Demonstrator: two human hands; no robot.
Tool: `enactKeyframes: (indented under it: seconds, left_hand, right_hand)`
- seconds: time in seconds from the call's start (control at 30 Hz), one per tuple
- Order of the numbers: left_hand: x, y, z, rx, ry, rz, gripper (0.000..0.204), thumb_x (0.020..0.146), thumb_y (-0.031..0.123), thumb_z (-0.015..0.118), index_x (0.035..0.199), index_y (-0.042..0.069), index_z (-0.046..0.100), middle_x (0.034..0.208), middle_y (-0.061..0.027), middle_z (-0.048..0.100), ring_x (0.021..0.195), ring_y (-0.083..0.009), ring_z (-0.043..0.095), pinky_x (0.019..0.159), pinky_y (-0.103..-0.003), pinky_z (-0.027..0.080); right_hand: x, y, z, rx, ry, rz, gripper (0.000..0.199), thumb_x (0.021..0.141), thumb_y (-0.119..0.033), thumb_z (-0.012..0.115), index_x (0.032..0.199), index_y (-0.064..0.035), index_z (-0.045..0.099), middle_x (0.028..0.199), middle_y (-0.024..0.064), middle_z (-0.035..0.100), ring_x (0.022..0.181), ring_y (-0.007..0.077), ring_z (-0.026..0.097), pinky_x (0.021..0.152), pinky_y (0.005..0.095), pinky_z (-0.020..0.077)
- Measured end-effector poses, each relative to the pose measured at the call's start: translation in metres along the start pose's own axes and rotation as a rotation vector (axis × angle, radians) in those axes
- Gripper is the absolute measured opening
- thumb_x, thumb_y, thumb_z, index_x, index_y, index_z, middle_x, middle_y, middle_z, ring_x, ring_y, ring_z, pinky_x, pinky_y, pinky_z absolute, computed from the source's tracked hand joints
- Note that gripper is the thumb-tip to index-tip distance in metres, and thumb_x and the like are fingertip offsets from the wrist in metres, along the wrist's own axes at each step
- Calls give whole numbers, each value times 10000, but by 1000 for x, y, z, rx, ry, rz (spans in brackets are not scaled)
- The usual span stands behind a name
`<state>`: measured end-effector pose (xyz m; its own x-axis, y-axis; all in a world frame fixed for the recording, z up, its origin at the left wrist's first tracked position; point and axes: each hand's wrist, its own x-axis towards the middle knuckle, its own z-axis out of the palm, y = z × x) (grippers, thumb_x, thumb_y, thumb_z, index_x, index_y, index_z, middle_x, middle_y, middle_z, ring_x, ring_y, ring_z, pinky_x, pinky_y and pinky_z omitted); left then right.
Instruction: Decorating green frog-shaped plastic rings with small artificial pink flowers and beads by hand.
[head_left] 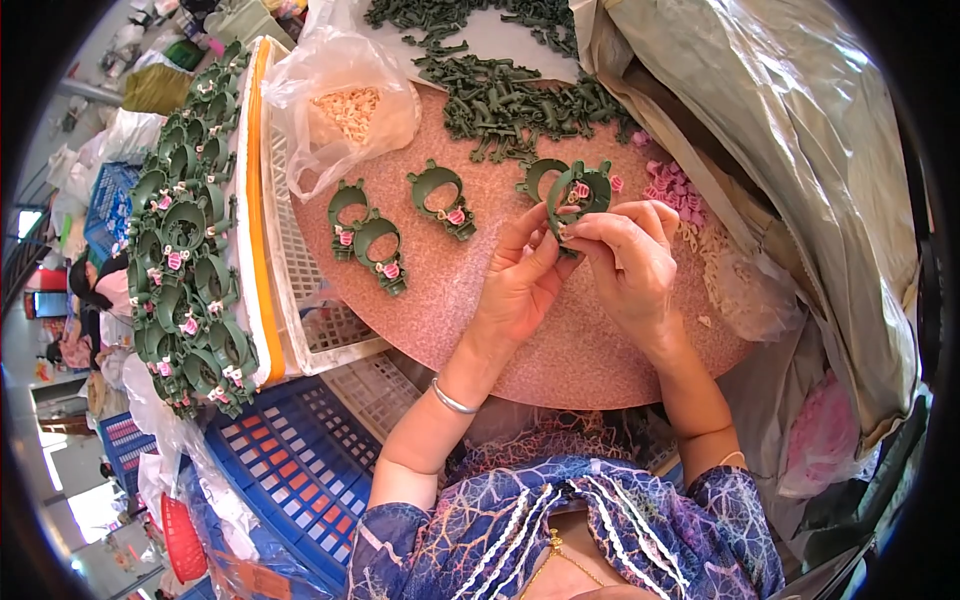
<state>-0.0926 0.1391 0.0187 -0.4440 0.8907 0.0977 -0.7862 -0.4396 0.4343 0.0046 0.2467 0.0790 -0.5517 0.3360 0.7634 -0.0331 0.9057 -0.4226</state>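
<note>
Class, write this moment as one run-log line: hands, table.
left hand: holds green ring | right hand: touches it | table: more rings left, green parts far side, pink flowers right

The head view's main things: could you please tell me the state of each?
Held green ring, raised, tilted
Left hand, closed on the ring
Right hand, pinching near the ring's lower end
Plastic bag, containing cream pieces
Dark green pieces, loosely heaped
Pink pieces, loosely piled
</note>
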Motion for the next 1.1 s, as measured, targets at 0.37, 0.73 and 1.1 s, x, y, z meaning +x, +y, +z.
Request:
enactKeyframes:
  seconds: [0.37,0.73,1.1]
  left_hand:
    - [0,1,5,-79,40,-24,378,1000,33,490,1372,91,520,1338,-96,566,1245,-207,529,1078,-387,446]
    - [-1,-1,5,-16,31,6,361,1002,35,488,1350,111,549,1319,-98,582,1227,-214,546,1083,-403,442]
    - [-2,1,1,-93,76,-75,365,994,53,508,1354,109,534,1349,-89,561,1236,-227,539,1074,-427,447]
  right_hand:
    - [3,-3,0,-47,6,8,224,700,-62,761,903,-106,678,814,-36,680,741,165,598,789,332,360]
    - [6,-1,-6,-124,-62,-47,313,710,-106,754,1017,-96,691,811,-61,674,743,139,584,809,333,348]
    - [10,1,-11,-84,-171,-38,383,747,-123,739,1125,-118,675,792,-36,678,791,141,596,852,341,351]
